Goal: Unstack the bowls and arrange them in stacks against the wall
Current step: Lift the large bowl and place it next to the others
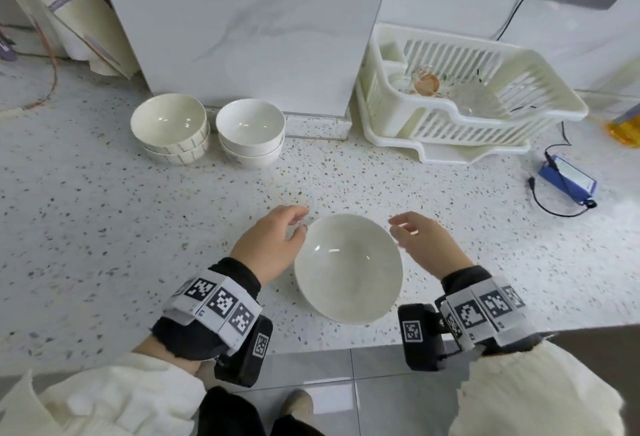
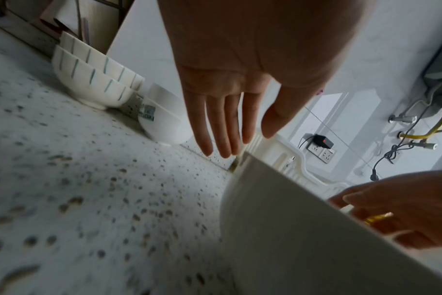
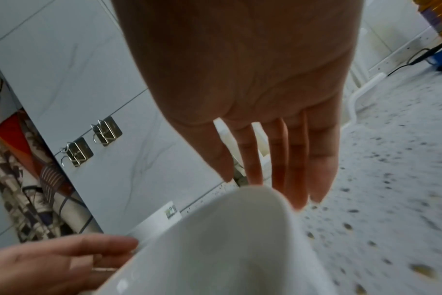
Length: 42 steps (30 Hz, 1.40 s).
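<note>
Two hands are flanking one wide bowl (image 1: 348,267) at the lower middle of the head view, and we are holding nothing yet. Our left hand (image 1: 268,245) is lying just beside the bowl's left edge with its fingers nearly straight and relaxed; whether a fingertip is touching the edge, we cannot tell. Our right hand (image 1: 427,240) is hovering at the bowl's upper right, fingers loosely spread, also grasping nothing.

We are judging this bowl to be the last one waiting to go back. Both finished stacks are sitting at the upper left of the head view against the wall (image 1: 242,20): a striped stack (image 1: 171,132) and, just to its right, a plain stack (image 1: 251,132), each two bowls high.

Several things could be going wrong from here. The bowl is sitting near the front edge of the counter (image 1: 104,210), so a clumsy nudge from either hand could be sending it over onto the floor tiles below. Its glazed sides look slick, so a one-sided lift could be letting it slip. It also looks wider than the stacked bowls, so setting it on top of either pile could be leaving it perched and wobbling. The dish rack (image 1: 467,96) at the upper right is crowding the remaining wall space.
</note>
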Available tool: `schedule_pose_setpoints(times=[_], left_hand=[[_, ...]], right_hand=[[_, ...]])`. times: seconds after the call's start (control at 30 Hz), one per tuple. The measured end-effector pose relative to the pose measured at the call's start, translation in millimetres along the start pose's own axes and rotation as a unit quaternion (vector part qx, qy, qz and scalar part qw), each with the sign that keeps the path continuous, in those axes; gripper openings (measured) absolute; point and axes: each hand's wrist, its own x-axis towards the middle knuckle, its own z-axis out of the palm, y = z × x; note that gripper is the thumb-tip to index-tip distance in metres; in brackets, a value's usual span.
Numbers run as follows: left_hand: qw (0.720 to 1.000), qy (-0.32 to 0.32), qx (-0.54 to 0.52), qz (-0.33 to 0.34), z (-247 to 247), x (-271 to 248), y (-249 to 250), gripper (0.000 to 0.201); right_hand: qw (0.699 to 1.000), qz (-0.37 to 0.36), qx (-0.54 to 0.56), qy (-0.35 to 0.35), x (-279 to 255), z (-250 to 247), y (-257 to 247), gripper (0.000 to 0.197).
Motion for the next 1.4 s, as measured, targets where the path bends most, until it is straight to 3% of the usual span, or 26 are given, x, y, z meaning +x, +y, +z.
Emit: schedule_pose_setpoints(times=[0.2, 0.43, 0.53, 0.67, 0.83, 1.4], left_hand=[[1.000, -0.009, 0.004, -0.022, 15.5, -8.8, 0.0, 0.036], [0.999, -0.018, -0.016, -0.040, 16.3, 0.9, -6.7, 0.042], [0.998, -0.026, -0.029, -0.042, 13.6, 10.7, -10.8, 0.052], [0.998, -0.041, -0.035, -0.038, 6.5, 31.0, -12.1, 0.065], [0.998, -0.049, -0.029, -0.016, -4.0, 65.2, -11.3, 0.070], [0.998, -0.063, 0.002, -0.003, -18.3, 116.8, -24.7, 0.074]], right_hand=[[0.992, 0.036, -0.004, -0.117, -13.5, 21.3, 23.7, 0.033], [0.995, 0.057, 0.057, -0.059, 3.7, 28.5, 22.1, 0.022], [0.991, 0.076, 0.104, -0.030, 18.7, 29.8, 16.9, 0.029], [0.965, 0.104, 0.239, 0.009, 43.1, 29.4, 4.5, 0.037], [0.940, 0.090, 0.327, 0.031, 74.0, 31.8, -20.5, 0.045], [0.920, 0.084, 0.379, 0.046, 121.7, 37.4, -50.7, 0.046]])
